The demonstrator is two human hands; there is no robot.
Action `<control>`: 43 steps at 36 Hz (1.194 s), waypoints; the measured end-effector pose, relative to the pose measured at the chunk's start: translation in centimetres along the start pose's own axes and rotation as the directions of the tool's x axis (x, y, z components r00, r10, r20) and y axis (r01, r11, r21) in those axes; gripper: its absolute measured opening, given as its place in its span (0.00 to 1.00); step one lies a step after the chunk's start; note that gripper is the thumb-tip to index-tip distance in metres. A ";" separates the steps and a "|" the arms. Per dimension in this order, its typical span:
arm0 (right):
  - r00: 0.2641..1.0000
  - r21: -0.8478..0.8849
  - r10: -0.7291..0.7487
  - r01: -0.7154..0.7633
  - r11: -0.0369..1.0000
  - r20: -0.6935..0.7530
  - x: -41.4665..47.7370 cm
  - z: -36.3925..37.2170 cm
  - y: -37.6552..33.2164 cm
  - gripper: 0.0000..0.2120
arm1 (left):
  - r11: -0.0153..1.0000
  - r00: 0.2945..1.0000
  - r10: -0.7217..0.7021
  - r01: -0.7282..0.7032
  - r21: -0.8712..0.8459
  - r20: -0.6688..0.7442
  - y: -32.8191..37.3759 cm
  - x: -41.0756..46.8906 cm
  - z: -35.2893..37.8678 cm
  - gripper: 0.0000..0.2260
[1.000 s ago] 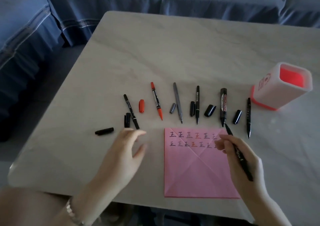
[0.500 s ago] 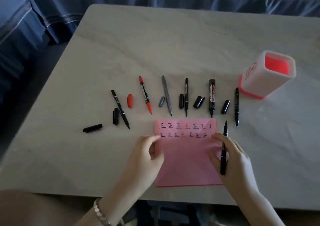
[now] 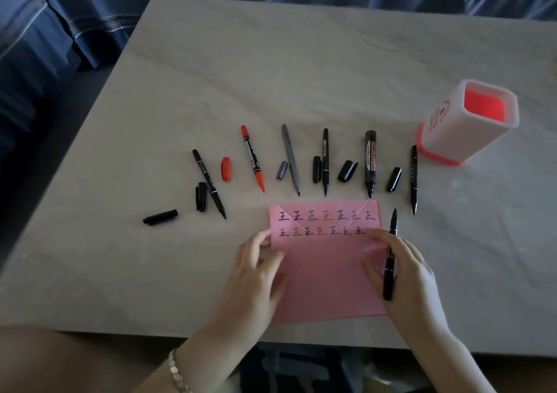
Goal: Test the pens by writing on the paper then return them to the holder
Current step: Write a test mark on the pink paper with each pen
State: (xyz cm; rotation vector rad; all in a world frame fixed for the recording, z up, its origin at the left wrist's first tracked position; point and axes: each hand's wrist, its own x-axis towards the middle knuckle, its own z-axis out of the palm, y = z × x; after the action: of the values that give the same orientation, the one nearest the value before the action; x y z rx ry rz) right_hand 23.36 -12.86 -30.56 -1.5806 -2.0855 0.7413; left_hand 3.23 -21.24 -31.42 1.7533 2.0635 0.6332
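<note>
Altogether seven pens (image 3: 252, 159), seven caps (image 3: 226, 168), one holder (image 3: 449, 136)

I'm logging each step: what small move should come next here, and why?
Probably the left hand should fetch the lone black cap at far left: the right hand holds an uncapped black pen, and the pink paper already carries two rows of seven marks.

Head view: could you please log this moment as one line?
left hand: on pink paper; right hand: holds black pen, touches paper; six pens: lie uncapped; holder: no pens seen
</note>
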 end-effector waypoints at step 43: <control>0.951 0.466 0.222 -0.099 0.879 -0.217 2.0 8.2 -7.4 0.16 | 0.984 0.990 0.136 -0.140 0.107 0.039 -2.7 -1.8 0.4 0.17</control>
State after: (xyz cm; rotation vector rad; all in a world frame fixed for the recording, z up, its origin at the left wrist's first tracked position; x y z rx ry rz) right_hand 12.30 -13.88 -32.10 -1.4992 -1.4677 0.9347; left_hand 1.56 -23.28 -33.27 1.9686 2.0029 0.5361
